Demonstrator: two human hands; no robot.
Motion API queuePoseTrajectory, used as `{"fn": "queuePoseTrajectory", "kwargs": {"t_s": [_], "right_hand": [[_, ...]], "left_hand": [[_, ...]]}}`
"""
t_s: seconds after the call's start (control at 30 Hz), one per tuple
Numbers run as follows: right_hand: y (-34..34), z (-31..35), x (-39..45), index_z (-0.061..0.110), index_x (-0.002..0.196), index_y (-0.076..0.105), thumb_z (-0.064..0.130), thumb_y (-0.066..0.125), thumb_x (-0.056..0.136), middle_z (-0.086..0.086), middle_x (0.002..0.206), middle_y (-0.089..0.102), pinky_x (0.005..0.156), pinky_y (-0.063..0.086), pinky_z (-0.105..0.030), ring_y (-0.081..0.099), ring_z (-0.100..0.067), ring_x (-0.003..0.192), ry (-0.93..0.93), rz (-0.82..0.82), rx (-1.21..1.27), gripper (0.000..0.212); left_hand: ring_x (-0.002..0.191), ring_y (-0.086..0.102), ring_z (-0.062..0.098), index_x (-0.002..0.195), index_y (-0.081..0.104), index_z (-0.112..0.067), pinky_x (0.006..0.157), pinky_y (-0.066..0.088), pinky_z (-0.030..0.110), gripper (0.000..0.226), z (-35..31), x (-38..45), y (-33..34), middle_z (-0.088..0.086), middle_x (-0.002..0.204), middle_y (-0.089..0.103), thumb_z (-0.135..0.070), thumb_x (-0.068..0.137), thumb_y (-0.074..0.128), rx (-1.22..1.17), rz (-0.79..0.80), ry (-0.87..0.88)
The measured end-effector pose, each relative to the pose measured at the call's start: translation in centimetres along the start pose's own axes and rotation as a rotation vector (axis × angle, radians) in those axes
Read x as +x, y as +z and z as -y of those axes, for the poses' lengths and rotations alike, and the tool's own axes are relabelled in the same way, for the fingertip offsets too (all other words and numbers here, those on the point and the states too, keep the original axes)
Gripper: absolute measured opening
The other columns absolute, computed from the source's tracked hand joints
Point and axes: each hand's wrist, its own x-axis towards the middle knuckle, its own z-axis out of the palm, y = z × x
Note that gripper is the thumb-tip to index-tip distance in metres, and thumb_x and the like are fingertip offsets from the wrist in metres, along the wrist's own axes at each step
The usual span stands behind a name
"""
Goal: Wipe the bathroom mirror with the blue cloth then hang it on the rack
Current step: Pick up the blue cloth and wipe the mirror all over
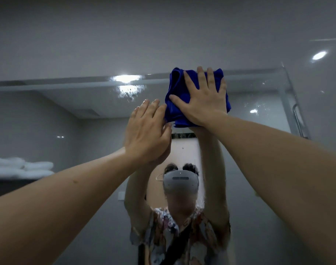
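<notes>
Grey bathroom walls frame the mirror, where the blue cloth lies bunched against its top edge. On the cloth the right hand presses flat, fingers spread. Just below-left of the cloth, the left hand touches its edge with straight fingers, gripping nothing.
</notes>
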Motion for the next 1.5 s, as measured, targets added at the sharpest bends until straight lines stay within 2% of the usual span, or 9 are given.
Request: {"fn": "queuePoseTrajectory", "kwargs": {"t_s": [0.1,0.43,0.7,0.87,1.1,1.3,1.5], "right_hand": [[0.2,0.0,-1.1,0.037,0.165,0.004,0.091,0.01,0.087,-0.007,0.175,-0.002,0.124,-0.008,-0.063,-0.009,-0.032,0.16,0.032,0.003,-0.004,0.095],[0.5,0.3,-6.6,0.036,0.166,0.006,0.09,0.007,0.087,-0.007,0.175,0.002,0.125,-0.007,-0.062,-0.006,-0.032,0.161,0.066,0.012,-0.041,0.095],[0.5,1.1,-10.1,0.034,0.166,0.006,0.088,0.009,0.09,-0.003,0.175,-0.003,0.126,-0.007,-0.061,-0.009,-0.031,0.16,0.109,0.054,-0.064,0.093],[0.5,1.5,-12.4,0.034,0.166,0.008,0.086,0.011,0.091,-0.003,0.175,-0.002,0.126,-0.007,-0.06,-0.008,-0.031,0.16,0.132,0.069,-0.075,0.091],[0.6,2.7,-16.5,0.032,0.165,0.015,0.084,0.014,0.093,-0.005,0.175,0.002,0.127,-0.003,-0.06,-0.004,-0.031,0.16,0.169,0.074,-0.091,0.089],[0.7,3.6,-20.8,0.029,0.165,0.021,0.082,0.021,0.094,-0.008,0.175,0.007,0.127,-0.001,-0.061,-0.001,-0.033,0.16,0.19,0.081,-0.099,0.088],[1.2,3.5,-26.3,0.029,0.166,0.015,0.082,0.022,0.094,-0.011,0.175,0.006,0.126,0.002,-0.065,0.001,-0.036,0.16,0.157,0.106,-0.105,0.09]], "left_hand": [[0.153,0.021,0.028,0.154,0.036,-0.017,0.125,0.017,0.045,0.064,0.2,-0.9,0.2,0.008,0.163,0.033,-0.045,0.096,0.033,-0.009,0.008,-0.012],[0.151,0.026,0.031,0.151,0.04,-0.015,0.123,0.021,0.05,0.062,-0.7,-3.0,0.8,0.011,0.161,0.037,-0.041,0.096,0.036,-0.069,0.017,0.016],[0.15,0.028,0.032,0.151,0.041,-0.014,0.123,0.021,0.049,0.06,0.2,-5.6,1.3,0.012,0.159,0.039,-0.038,0.096,0.039,-0.105,0.004,0.04],[0.148,0.031,0.033,0.149,0.044,-0.013,0.122,0.019,0.049,0.059,1.4,-8.1,1.8,0.013,0.158,0.041,-0.038,0.096,0.049,-0.073,0.008,0.052],[0.15,0.028,0.034,0.149,0.045,-0.013,0.123,0.018,0.053,0.06,1.9,-10.5,1.3,0.013,0.159,0.039,-0.04,0.095,0.046,-0.06,0.026,0.088],[0.153,0.02,0.034,0.15,0.042,-0.015,0.122,0.017,0.055,0.061,1.5,-13.3,1.0,0.013,0.164,0.031,-0.041,0.096,0.037,-0.041,0.135,0.147],[0.153,0.022,0.034,0.151,0.04,-0.013,0.121,0.017,0.057,0.064,0.0,-16.9,0.6,0.013,0.163,0.032,-0.041,0.095,0.037,-0.006,0.21,0.202]]}}
